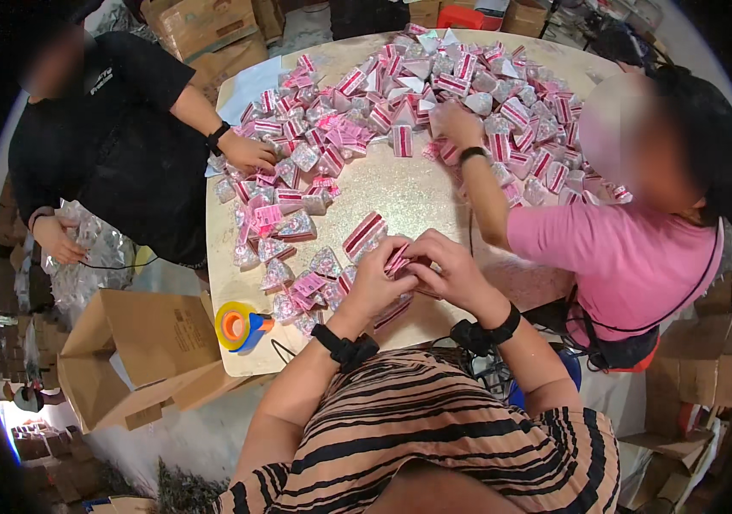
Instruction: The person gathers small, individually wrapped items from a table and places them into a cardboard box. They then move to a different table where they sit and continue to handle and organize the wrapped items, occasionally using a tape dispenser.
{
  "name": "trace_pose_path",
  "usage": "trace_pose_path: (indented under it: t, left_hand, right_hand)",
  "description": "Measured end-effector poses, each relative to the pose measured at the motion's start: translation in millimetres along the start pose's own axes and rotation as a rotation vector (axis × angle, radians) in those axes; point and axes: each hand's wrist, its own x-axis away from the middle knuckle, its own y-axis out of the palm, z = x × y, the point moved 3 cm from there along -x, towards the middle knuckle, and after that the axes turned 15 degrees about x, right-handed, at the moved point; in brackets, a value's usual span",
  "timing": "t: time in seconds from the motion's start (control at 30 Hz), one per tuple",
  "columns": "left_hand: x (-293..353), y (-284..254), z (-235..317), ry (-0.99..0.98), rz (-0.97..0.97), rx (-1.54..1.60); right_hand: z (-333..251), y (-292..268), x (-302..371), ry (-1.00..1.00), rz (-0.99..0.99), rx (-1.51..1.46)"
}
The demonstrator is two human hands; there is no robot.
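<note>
Both my hands meet over the near part of the table [357, 188]. My left hand [368, 289] is closed around small pink printed cards [397, 260]. With its fingers bent in, my right hand [452, 272] pinches at the same cards; its fingertips partly cover them. Just beyond my left hand lies a clear packet with a pink-and-white striped header [364, 233]. Another striped packet [393, 313] shows partly beneath my hands. Left of them sit several small clear packets with pink contents and loose pink cards [308, 284].
A large heap of similar packets [469, 77] covers the table's far side. A blue and yellow tape roll [242, 327] rests at the near left edge, beside an opened cardboard box [148, 334]. Co-workers in a black shirt [118, 137] and pink shirt [631, 257] reach in from both sides.
</note>
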Motion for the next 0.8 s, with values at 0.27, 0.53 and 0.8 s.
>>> trace_pose_path:
  t: [0.27, 0.53, 0.8]
  left_hand:
    - [-9.1, -1.2, -3.0, -0.034, 0.024, 0.084]
    - [-11.6, -4.1, -33.0, -0.087, 0.071, 0.078]
    - [-7.7, -23.3, -60.1, -0.366, 0.255, 0.239]
  right_hand:
    - [10.3, 5.9, -1.2, 0.063, 0.105, -0.106]
    - [41.4, 14.1, -0.7, 0.242, -0.002, -0.344]
    - [197.0, 14.2, 65.1, 0.891, 0.488, 0.697]
